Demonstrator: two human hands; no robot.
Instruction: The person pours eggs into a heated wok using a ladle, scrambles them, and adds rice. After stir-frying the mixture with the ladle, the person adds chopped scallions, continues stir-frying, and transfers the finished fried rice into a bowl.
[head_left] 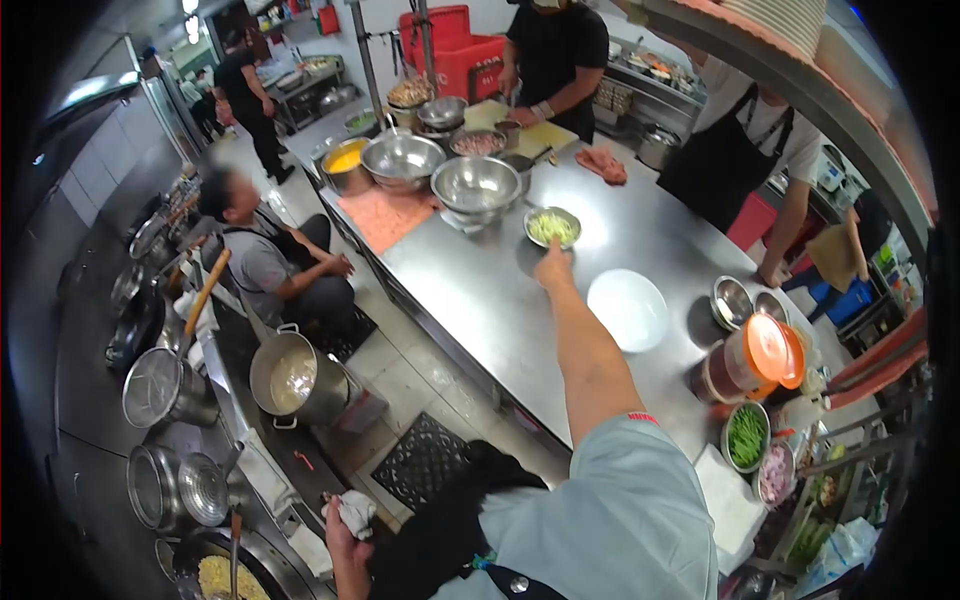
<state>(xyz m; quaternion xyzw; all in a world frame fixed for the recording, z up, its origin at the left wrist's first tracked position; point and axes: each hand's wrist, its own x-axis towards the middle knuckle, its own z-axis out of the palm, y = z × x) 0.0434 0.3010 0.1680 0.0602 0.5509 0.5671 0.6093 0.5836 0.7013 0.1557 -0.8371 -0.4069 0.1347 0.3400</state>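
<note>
My right hand [552, 268] reaches far over the steel table [450, 270] and grips the near rim of a small metal bowl [536, 243]. Pale green shredded vegetable [552, 228] fills this bowl. Low on the left, my left hand [345, 545] is closed around a crumpled white cloth [357, 511], beside the stove side. A white round plate [628, 310] lies to the right of my right forearm. Just beyond the gripped bowl stands a large metal mixing bowl [476, 186].
A pot of liquid [293, 375] and a wok [215, 550] with yellow food stand at left. A person crouches [275, 240] in the aisle; others stand across the table. Orange-lidded container [745, 360], greens bowl [747, 438] and chopped-onion bowl [775, 474] line the right.
</note>
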